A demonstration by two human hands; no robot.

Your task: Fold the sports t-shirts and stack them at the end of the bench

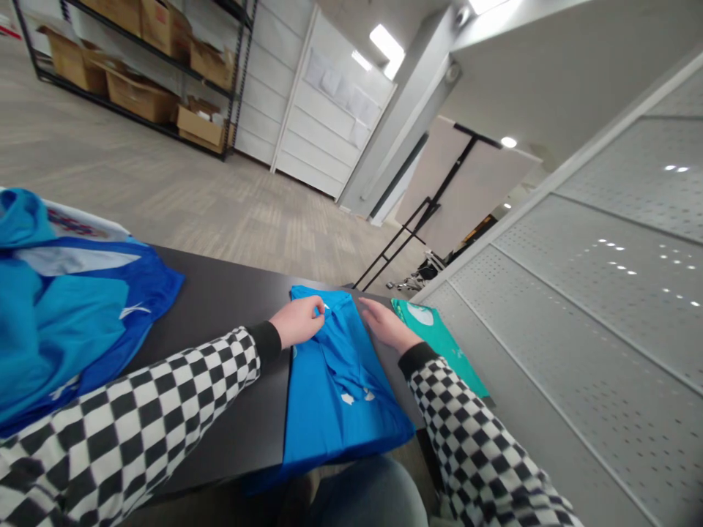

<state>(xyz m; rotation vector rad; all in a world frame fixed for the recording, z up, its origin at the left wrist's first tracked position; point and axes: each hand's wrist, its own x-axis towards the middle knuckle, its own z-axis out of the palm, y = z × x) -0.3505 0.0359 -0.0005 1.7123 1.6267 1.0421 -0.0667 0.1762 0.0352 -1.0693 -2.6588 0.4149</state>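
Note:
A blue T-shirt [343, 395], folded into a long strip with small white prints, lies on the dark table [231, 293] in front of me, its near end hanging over the edge. My left hand [299, 320] is over its far left part, fingers curled and thumb pressed in, pinching the blue fabric near a small white mark. My right hand [387, 326] is just off the shirt's far right edge, fingers stretched out and holding nothing. Close by on the right is a folded green shirt [442, 340] with a white print.
A heap of blue and white garments [71, 300] covers the table's left end. A grey perforated partition [593, 293] borders the right side. Beyond the table stand a black-framed board [439, 183] and a shelf rack [236, 95] with cardboard boxes [140, 95].

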